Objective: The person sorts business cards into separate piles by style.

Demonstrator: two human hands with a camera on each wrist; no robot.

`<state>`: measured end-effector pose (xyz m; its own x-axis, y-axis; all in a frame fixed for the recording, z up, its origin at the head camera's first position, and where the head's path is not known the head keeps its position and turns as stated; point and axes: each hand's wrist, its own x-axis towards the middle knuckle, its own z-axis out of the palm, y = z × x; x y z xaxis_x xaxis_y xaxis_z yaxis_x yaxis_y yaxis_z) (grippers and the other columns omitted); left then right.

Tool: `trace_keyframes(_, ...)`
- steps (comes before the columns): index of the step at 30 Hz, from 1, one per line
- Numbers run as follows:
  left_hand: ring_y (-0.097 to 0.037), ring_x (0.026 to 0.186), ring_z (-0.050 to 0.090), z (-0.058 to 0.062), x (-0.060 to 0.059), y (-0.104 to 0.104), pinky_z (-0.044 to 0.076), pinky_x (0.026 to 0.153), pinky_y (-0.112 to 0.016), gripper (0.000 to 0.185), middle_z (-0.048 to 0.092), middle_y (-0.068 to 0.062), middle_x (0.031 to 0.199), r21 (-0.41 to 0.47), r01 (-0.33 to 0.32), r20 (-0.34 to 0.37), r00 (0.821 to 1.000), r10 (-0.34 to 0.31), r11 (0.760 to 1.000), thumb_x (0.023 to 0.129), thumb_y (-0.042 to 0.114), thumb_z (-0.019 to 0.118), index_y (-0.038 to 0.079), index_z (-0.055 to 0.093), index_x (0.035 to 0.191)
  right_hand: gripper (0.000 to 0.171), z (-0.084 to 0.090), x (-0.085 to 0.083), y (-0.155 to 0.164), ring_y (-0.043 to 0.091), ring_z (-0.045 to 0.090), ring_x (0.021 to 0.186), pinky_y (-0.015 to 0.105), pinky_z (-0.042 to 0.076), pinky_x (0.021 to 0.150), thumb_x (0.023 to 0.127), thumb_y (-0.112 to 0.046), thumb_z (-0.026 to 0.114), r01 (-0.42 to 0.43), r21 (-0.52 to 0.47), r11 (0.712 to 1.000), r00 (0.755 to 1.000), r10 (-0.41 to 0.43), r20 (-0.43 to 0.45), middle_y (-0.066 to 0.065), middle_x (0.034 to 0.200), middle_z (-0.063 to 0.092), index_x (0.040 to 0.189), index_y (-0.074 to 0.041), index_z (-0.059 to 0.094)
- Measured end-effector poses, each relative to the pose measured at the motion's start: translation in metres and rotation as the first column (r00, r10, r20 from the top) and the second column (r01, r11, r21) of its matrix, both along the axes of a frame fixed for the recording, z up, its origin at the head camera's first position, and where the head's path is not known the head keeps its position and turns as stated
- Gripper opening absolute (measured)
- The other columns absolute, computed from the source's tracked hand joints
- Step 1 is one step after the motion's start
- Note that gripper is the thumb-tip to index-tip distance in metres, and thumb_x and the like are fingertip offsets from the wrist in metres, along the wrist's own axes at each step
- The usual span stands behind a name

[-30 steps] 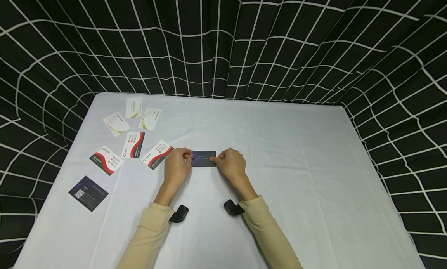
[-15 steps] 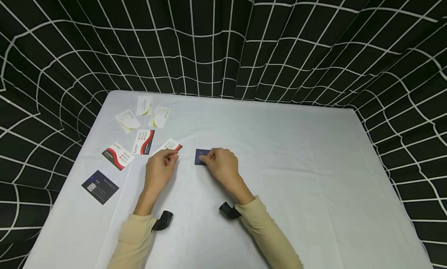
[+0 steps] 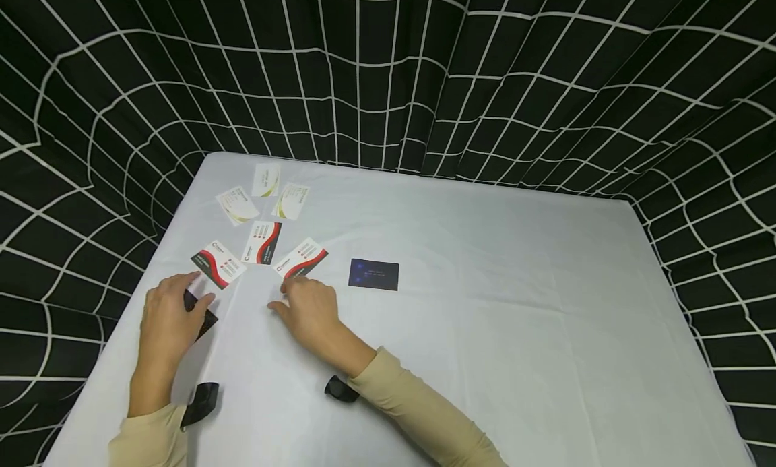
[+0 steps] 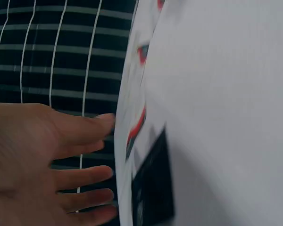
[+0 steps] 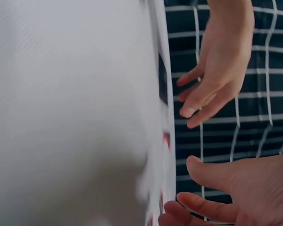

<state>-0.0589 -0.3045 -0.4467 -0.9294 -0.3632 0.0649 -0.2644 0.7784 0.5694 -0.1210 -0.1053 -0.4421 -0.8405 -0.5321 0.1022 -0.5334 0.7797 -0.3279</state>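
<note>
A dark blue card lies alone on the white table, with no hand on it. My left hand is spread over a black card near the left edge and hides part of it. In the left wrist view its fingers are straight, beside that black card; I cannot tell if they touch it. My right hand is open and holds nothing, just below a red and white card. The right wrist view shows its relaxed fingers.
Two more red and white cards and three white and yellow cards lie at the far left. A black grid-patterned curtain encloses the table. The left table edge is close to my left hand.
Both hands have let go of the dark blue card and moved left. The left hand now sits over the black card, the right below the red and white card.
</note>
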Motion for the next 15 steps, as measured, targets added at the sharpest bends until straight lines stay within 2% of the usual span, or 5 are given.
trace_keyframes(4,-0.064,0.126,0.026,-0.009,0.009,-0.016,0.023,0.097,-0.075,0.056,0.030,-0.045,0.137,-0.022,0.086,0.114,0.990,-0.083,0.996,0.090,0.004,0.064,-0.014,0.040,0.137,0.038,-0.005,0.013,-0.028,0.011,0.064,0.075,0.025,0.043,0.053,0.085,-0.050,0.072,-0.060,0.104,0.993,0.997,0.063,-0.032,-0.006,0.088,0.065,0.105,-0.018,0.070)
trace_keyframes(7,-0.063,0.128,0.023,-0.016,0.013,-0.020,0.021,0.096,-0.075,0.058,0.025,-0.047,0.139,-0.020,0.119,0.158,0.981,-0.115,0.993,0.092,0.007,0.062,-0.013,0.036,0.140,0.044,-0.012,0.025,-0.048,0.009,0.058,0.077,0.022,0.042,0.053,0.085,-0.056,0.068,-0.102,0.182,0.978,0.987,0.123,-0.103,-0.006,0.088,0.059,0.105,-0.018,0.068)
trace_keyframes(10,-0.062,0.127,0.025,-0.017,0.012,-0.021,0.023,0.095,-0.075,0.059,0.028,-0.046,0.137,-0.045,0.111,0.142,0.984,-0.104,0.993,0.090,0.007,0.065,-0.014,0.038,0.138,0.049,-0.017,0.034,-0.067,0.008,0.052,0.080,0.019,0.041,0.056,0.085,-0.063,0.063,-0.123,0.248,0.961,0.970,0.169,-0.177,-0.006,0.090,0.055,0.105,-0.018,0.065)
trace_keyframes(15,-0.062,0.116,0.038,-0.012,0.010,-0.022,0.032,0.087,-0.073,0.056,0.041,-0.043,0.129,-0.092,0.080,0.101,0.992,-0.071,0.993,0.080,0.000,0.073,-0.014,0.048,0.129,0.052,-0.023,0.044,-0.093,0.007,0.047,0.084,0.018,0.037,0.058,0.085,-0.068,0.058,-0.126,0.304,0.944,0.949,0.204,-0.240,-0.009,0.094,0.052,0.109,-0.021,0.061)
